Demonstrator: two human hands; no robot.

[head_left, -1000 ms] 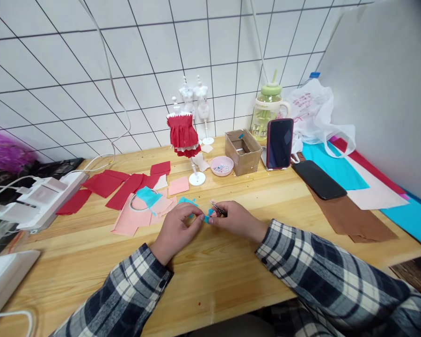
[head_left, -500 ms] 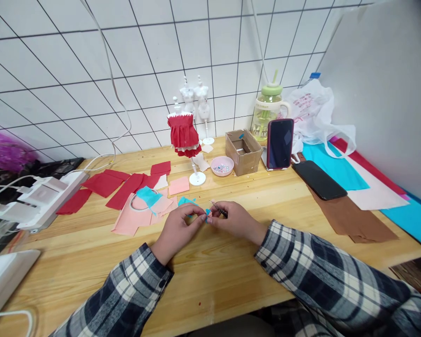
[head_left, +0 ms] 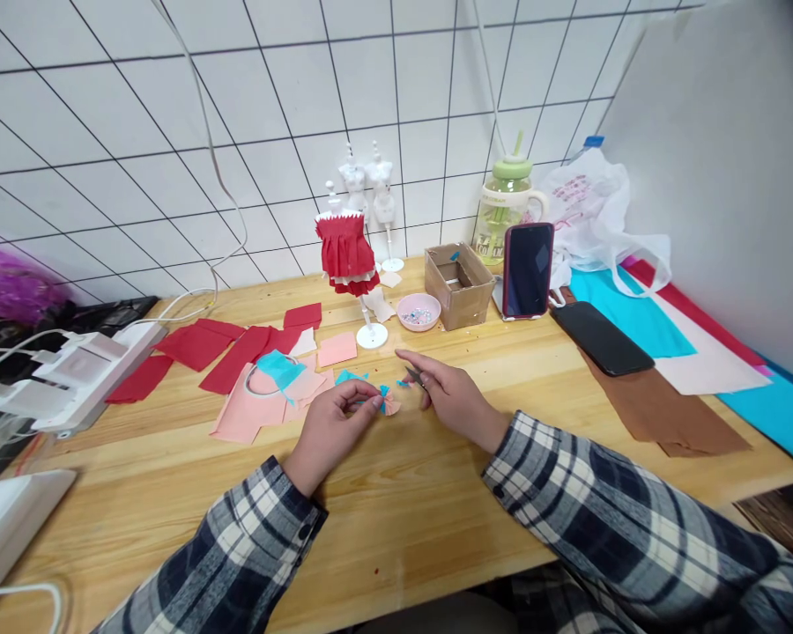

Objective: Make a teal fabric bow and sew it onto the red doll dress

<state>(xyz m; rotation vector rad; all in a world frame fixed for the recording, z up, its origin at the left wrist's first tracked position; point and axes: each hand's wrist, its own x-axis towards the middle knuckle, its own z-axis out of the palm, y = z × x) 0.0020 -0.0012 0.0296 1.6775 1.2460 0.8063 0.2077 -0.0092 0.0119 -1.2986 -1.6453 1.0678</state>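
My left hand [head_left: 334, 423] pinches a small gathered bow of blue and pink crepe paper [head_left: 388, 401] between thumb and forefinger. The pink end fans out to the right, away from the fingertips. My right hand [head_left: 453, 392] is a little apart from the bow, curled around a small pointed metal tool [head_left: 415, 377], mostly hidden by the fingers. Its forefinger stretches forward over the table. A tiny blue scrap [head_left: 403, 383] is between the bow and the right hand. Behind my left fingers lies a blue paper piece [head_left: 350, 377].
A mini dress form in a red paper dress [head_left: 347, 251] stands behind my hands, by a pink bowl of beads [head_left: 418, 313] and a cardboard box [head_left: 459, 291]. Red paper pieces [head_left: 234, 361] lie left. A propped phone [head_left: 527, 273] and flat phone [head_left: 601, 338] are right.
Both hands were together at the bow; the right has drawn back to the right with its tool and extended its forefinger. The left still holds the bow, now more exposed.
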